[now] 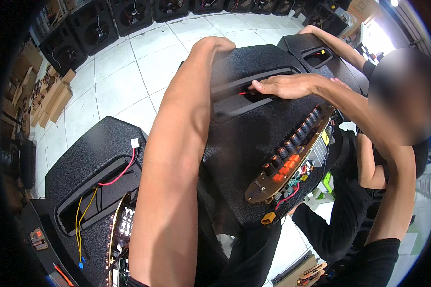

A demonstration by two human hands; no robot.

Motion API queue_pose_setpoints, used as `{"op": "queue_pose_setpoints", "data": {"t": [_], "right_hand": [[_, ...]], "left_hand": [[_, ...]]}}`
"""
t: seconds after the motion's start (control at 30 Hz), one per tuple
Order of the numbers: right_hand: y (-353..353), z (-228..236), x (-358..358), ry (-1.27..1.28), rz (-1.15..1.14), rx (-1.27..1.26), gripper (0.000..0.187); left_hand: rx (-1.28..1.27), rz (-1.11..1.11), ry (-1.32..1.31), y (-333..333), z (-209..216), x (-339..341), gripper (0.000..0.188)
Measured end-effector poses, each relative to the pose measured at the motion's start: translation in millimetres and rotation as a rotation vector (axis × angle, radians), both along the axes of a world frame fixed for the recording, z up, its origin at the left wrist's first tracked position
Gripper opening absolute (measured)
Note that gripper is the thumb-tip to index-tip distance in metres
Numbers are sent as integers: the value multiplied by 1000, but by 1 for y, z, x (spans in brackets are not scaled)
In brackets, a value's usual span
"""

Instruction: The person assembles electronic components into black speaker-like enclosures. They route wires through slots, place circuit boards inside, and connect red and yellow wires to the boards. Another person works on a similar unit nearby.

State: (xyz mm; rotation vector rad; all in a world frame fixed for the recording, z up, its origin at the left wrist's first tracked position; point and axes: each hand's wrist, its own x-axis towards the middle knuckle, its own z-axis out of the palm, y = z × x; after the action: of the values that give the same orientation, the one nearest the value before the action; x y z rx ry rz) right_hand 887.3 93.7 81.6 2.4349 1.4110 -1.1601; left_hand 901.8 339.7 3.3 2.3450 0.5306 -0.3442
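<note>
A black textured speaker cabinet [244, 62] lies in front of me with a long slot opening. My left hand [209, 45] bends over its far edge, its fingers hidden behind that edge. My right hand [285, 87] reaches into the slot [230, 107], thumb in view and the other fingers mostly hidden. Beside the thumb tip shows a short piece of red wire [244, 93]; whether I grip it is unclear. Nearer me on the cabinet rests an amplifier panel [292, 155] with a row of black knobs, orange parts, a circuit board and a yellow connector [268, 218].
At left stands another cabinet [100, 143] with red and yellow wires hanging from its opening and a second panel [122, 229] beside it. A co-worker [402, 95] at right has a hand on a further cabinet [297, 43]. Cardboard [57, 103] and several speakers [129, 16] line the floor.
</note>
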Motion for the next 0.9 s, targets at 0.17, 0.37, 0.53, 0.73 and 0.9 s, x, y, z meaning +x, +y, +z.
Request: {"op": "queue_pose_setpoints", "data": {"t": [0.17,0.37,0.53,0.73,0.9], "right_hand": [[-6,16,-10,66,-76,187,100],[-24,13,0,122,-175,369,70],[-24,16,2,323,-319,635,24],[-42,41,-3,199,-352,673,20],[-56,64,-12,73,-414,785,22]], "left_hand": [[-85,42,48,19,-15,14,63],[-105,12,109,8,-21,21,43],[-59,-25,28,20,-22,19,35],[2,-114,31,-4,9,-8,40],[-2,-159,39,-3,20,-27,39]]}}
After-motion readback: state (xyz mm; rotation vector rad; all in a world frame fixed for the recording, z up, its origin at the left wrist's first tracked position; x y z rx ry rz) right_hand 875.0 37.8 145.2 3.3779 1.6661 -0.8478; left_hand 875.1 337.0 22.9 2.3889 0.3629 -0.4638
